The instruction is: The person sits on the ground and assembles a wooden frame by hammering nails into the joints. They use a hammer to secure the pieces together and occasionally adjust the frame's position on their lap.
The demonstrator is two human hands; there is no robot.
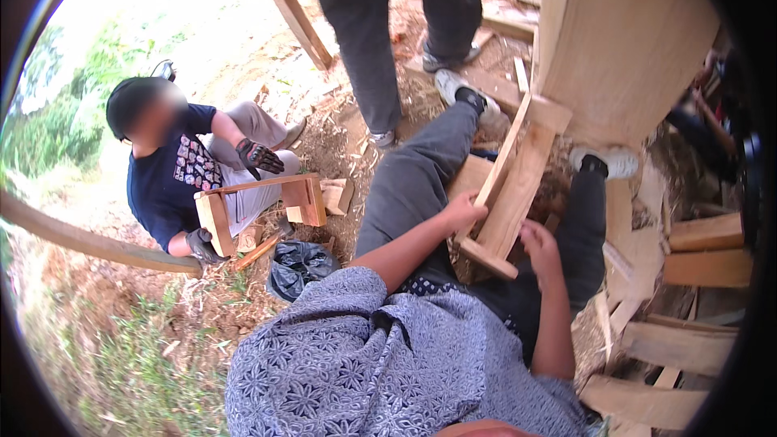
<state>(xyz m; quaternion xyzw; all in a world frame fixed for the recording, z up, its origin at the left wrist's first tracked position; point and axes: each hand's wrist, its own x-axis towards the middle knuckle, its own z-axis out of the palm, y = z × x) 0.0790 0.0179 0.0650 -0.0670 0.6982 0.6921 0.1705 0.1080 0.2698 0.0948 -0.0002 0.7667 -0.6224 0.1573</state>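
A wooden frame [515, 190] made of long boards with a short crosspiece at each end lies slanted between my legs. On its left side, my left hand [464, 215] is closed around the thin long slat, close to the near crosspiece. My right hand [541, 249] is beside the frame's right edge near the same end. Its fingers are curled together, and whatever they pinch, if anything, is too small to make out. The near crosspiece [489, 260] sits just above my lap.
At left a seated person [178, 170] in dark gloves holds a similar wooden frame [303, 198]. A black plastic bag [299, 267] stands between us. Another person's legs [356, 32] are ahead. A large wooden panel [623, 40] rises at right, above several curved wood pieces [643, 400].
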